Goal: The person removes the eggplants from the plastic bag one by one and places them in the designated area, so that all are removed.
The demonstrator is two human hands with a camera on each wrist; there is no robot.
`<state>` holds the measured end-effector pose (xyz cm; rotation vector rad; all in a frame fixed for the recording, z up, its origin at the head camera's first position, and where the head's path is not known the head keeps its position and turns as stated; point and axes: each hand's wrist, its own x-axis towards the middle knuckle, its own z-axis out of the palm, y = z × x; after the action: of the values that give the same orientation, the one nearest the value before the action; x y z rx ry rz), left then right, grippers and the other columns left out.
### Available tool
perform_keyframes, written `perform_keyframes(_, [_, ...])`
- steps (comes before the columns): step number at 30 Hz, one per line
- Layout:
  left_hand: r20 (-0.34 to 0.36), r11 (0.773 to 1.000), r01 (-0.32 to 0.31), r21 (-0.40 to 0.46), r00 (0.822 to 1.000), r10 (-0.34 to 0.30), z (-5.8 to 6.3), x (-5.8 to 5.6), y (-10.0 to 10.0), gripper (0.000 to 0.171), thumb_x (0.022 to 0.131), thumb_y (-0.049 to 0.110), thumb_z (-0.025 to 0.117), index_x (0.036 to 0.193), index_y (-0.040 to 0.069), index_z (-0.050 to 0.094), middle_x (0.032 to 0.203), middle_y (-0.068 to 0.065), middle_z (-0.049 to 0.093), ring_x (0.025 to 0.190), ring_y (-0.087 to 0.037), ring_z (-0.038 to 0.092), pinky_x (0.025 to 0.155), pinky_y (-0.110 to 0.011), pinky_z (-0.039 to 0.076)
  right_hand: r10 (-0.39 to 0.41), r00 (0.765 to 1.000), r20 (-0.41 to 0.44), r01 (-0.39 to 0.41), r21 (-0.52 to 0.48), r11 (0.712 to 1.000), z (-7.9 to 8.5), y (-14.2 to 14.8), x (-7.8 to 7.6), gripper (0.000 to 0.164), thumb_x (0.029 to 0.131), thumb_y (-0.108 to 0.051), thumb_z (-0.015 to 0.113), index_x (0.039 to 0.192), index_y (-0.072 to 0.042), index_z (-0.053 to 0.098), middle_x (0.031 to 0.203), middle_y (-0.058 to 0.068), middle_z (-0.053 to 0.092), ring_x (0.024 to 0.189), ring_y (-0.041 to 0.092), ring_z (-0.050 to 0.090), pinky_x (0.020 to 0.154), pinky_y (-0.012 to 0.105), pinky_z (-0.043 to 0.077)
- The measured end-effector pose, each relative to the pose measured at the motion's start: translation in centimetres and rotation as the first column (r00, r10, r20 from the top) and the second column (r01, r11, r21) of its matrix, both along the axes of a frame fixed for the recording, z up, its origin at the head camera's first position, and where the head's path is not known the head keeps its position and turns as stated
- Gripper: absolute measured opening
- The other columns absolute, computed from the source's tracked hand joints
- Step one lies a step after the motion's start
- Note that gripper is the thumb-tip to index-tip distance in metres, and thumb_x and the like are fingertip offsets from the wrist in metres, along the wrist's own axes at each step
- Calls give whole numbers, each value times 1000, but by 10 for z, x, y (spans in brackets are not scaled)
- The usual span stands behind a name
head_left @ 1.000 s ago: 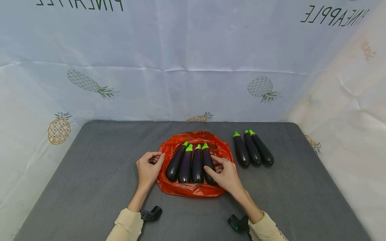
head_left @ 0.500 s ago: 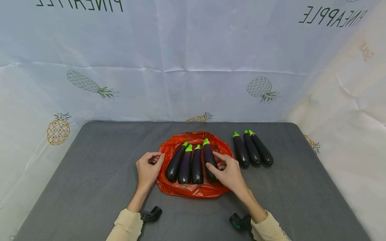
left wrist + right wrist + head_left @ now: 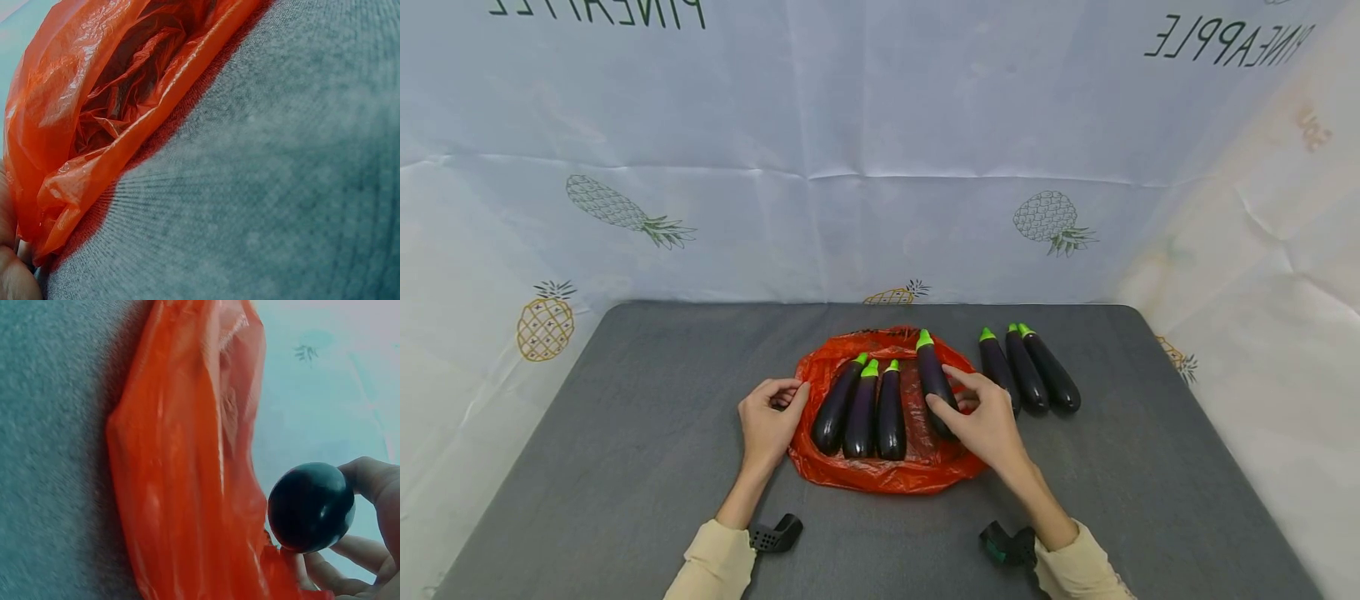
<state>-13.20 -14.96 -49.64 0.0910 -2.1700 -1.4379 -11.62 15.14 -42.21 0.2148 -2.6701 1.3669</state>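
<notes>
R hand (image 3: 987,422) fingers pinching long glossy dark-purple green-capped eggplant (image 3: 934,379), just shifted up/right over crinkly red plastic bag (image 3: 887,478) | L hand (image 3: 770,423) fingers pinching bag rim | 3 similar eggplants (image 3: 861,413) left lying inside, so imo this one's mid-move

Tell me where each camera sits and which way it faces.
Head: on the head, facing forward and down at the bag and eggplants; left hand, right hand, sleeves show.
Left wrist: on that wrist, facing bag and table; its hand partly shows.
Right wrist: likewise, facing bag and held eggplant; fingers show.
All three share the bag.
</notes>
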Motion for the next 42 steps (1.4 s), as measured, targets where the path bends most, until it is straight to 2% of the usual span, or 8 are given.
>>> perform_keyframes(12, [1, 1000, -6, -15, 1000, 6, 0, -1, 0, 7, 85, 10, 82, 84, 5, 78, 74, -8, 71, 64, -1, 56, 62, -10, 45, -37, 997, -70, 38, 13, 999, 8, 16, -5, 48, 87, -16, 81, 132, -7, 69, 114, 15, 72, 82, 20, 67, 72, 21, 55])
perform_keyframes(21, [2, 1000, 0, -11, 1000, 0, 2, -1, 0, 7, 86, 10, 82, 84, 5, 78, 75, -8, 71, 64, -1, 56, 62, -9, 45, -73, 994, -80, 75, 23, 997, 10, 25, -9, 49, 86, -13, 81, 132, -5, 68, 111, 17, 72, 88, 23, 66, 75, 17, 53])
perform_keyframes(32, [-5, 1000, -1, -5, 1000, 1, 0, -1, 0, 6, 85, 9, 82, 84, 5, 78, 74, -9, 70, 64, -1, 55, 62, -10, 45, -104, 989, -101, 109, 39, 993, 11, 38, -11, 49, 86, -13, 82, 132, -4, 68, 114, 18, 73, 89, 24, 66, 76, 11, 50])
perform_keyframes(37, [-13, 1000, -7, -20, 1000, 7, -2, -1, 0, 6, 85, 7, 82, 83, 4, 77, 73, -10, 70, 63, -2, 55, 61, -10, 45, -127, 986, -112, 133, 51, 990, 10, 48, -13, 47, 87, -12, 80, 131, -3, 68, 116, 22, 72, 90, 29, 67, 75, 9, 48])
perform_keyframes(42, [10, 1000, -5, -12, 1000, 5, 0, 0, 0, 7, 85, 9, 82, 83, 4, 77, 74, -9, 70, 64, -2, 56, 61, -9, 45, -158, 980, -118, 165, 49, 985, 12, 58, -16, 46, 88, -13, 79, 131, -3, 68, 113, 24, 72, 91, 34, 68, 74, 6, 45])
